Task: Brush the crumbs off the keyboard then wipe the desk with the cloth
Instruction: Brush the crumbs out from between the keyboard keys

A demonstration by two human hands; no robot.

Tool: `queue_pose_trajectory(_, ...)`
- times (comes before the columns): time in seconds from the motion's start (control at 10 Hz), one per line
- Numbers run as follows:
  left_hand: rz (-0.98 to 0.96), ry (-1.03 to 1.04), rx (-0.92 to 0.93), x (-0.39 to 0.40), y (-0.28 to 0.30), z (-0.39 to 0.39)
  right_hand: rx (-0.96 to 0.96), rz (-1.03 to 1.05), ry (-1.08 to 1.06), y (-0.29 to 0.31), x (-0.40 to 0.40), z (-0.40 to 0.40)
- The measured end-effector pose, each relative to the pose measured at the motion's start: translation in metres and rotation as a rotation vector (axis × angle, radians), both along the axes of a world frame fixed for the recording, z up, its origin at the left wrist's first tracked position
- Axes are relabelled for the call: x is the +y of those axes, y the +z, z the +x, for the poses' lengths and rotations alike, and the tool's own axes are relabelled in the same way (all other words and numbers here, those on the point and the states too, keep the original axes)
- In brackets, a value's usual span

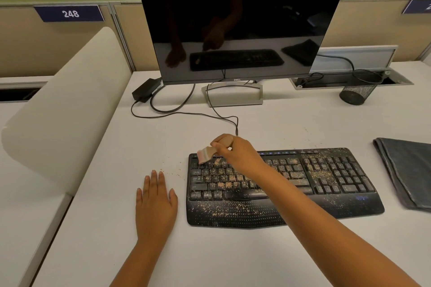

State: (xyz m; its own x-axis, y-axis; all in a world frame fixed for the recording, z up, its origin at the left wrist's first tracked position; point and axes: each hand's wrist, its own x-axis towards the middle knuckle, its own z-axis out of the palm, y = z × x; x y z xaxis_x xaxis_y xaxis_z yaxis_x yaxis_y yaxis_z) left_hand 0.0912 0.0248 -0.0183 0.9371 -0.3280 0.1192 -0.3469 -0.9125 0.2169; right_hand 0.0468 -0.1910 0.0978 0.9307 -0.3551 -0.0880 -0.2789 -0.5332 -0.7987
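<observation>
Keyboard (326, 177): black, centre-right on white surface (233, 258), crumbs (224, 185) over keys and palm rest; a few on surface at its left.
Brush (205, 154): gripped by right hand (235, 154), bristles at keyboard's top-left corner.
Left hand (155, 202): flat, fingers straight, on surface left of keyboard.
Cloth (408, 172): grey, folded, far right, apart from keyboard.
Monitor (238, 21): behind, screen dark.

- "248" in white numerals stands on a dark blue sign (69, 13) fixed to the partition panel at upper left.
- "DELL" stands on the lower bezel of the monitor (237, 79), at its centre.
- A second blue sign (417, 6) at the right edge is cut off; its number cannot be read.
- The keyboard (279, 184) key legends are too small to read.
</observation>
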Motion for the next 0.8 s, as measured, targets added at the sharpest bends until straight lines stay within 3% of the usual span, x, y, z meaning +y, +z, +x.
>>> queue_pose_trajectory(0.3, -0.008, -0.004, 0.006, 0.000, 0.002, 0.000, 0.109, -0.260, -0.100, 0.008, -0.034, -0.023)
queue_pose_trajectory(0.8, -0.005, -0.011, -0.004, 0.001, -0.001, 0.001, 0.132, -0.316, -0.303, 0.005, -0.093, -0.064)
